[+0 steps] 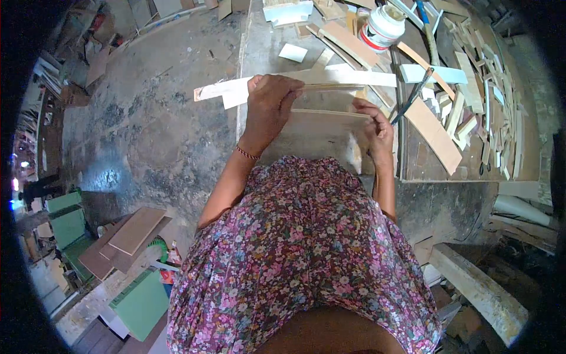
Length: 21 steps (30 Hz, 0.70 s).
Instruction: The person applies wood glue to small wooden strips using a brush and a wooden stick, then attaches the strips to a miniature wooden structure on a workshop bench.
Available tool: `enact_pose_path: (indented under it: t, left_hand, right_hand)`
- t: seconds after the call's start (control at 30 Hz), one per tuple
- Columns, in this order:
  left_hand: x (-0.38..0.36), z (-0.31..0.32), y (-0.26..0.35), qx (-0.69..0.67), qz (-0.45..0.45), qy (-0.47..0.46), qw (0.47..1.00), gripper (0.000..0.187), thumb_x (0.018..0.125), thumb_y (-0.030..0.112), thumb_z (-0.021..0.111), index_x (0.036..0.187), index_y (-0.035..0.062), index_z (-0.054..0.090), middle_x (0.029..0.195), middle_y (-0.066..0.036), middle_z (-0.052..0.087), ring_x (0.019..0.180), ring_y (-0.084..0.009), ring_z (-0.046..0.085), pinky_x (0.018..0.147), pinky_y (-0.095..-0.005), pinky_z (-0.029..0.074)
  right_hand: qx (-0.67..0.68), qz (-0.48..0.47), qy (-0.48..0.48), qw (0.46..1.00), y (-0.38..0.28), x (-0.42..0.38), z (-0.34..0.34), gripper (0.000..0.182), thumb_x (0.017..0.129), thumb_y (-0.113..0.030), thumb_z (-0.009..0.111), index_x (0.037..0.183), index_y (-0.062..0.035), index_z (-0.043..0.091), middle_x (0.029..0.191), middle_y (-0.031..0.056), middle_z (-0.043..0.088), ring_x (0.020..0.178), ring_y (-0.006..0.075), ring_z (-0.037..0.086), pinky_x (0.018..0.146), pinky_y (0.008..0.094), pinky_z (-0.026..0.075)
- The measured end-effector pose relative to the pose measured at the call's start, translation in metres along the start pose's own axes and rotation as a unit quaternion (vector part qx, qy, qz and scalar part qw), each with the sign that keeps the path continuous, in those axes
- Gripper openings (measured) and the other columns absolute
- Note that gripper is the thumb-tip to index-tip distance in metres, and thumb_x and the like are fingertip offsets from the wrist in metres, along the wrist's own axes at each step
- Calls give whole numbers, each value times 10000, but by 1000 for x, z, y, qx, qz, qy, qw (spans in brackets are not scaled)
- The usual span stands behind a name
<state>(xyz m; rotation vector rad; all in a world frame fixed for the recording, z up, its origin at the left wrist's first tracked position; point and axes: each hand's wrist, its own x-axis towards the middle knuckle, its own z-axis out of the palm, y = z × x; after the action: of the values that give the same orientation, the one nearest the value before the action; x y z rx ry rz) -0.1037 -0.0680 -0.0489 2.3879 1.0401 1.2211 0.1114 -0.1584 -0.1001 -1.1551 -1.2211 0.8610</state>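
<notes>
My left hand (271, 106) is closed, its fingertips pinched at the left end of a narrow wooden strip (335, 88). Beneath that hand a longer pale wooden strip (354, 77) runs across, its notched left end sticking out past my wrist. My right hand (380, 133), slightly blurred, curls its fingers at the right end of a thin wooden slat (330, 113) that lies nearer my body. Its exact grip is partly hidden. Below the slat is the work surface (318, 138), close to my floral clothing.
A white glue tub (382, 28) stands at the back. Right of my hands lie a brush (415, 94), a brown board (433, 134) and a heap of wood offcuts (471, 106). Green panels (140, 304) and brown boards (138, 230) are low on the left.
</notes>
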Motion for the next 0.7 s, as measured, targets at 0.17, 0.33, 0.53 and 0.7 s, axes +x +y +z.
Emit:
enact_pose_path:
  t: [0.17, 0.33, 0.53, 0.7]
  left_hand:
    - [1, 2, -2, 7, 20, 8, 1000, 92, 700, 87, 589, 791, 73, 601, 746, -52, 588, 704, -195, 534, 731, -312, 349]
    - [6, 5, -7, -3, 17, 1, 1000, 100, 681, 71, 584, 779, 80, 600, 730, -36, 572, 727, -184, 513, 719, -318, 316]
    - [12, 8, -11, 19, 42, 12, 999, 89, 683, 71, 578, 769, 76, 599, 708, -45, 559, 690, -193, 499, 692, -324, 311]
    - [11, 10, -13, 28, 52, 18, 998, 89, 684, 65, 573, 767, 79, 601, 705, -40, 558, 690, -189, 498, 694, -329, 308]
  right_hand:
    - [11, 39, 120, 992, -23, 16, 2, 224, 830, -180, 469, 949, -7, 545, 1003, 79, 540, 911, 147, 501, 798, 257, 382]
    - [-106, -40, 111, 987, -26, 42, 9, 223, 806, -145, 505, 979, -15, 560, 941, 92, 572, 857, 131, 526, 759, 234, 397]
    - [-218, -27, 65, 974, -50, 54, 19, 228, 798, -186, 528, 962, -37, 581, 822, 54, 593, 765, 106, 536, 691, 229, 417]
    - [-235, 80, 87, 965, -52, 56, 19, 186, 749, -190, 591, 861, -46, 627, 747, 41, 596, 656, 94, 522, 621, 214, 408]
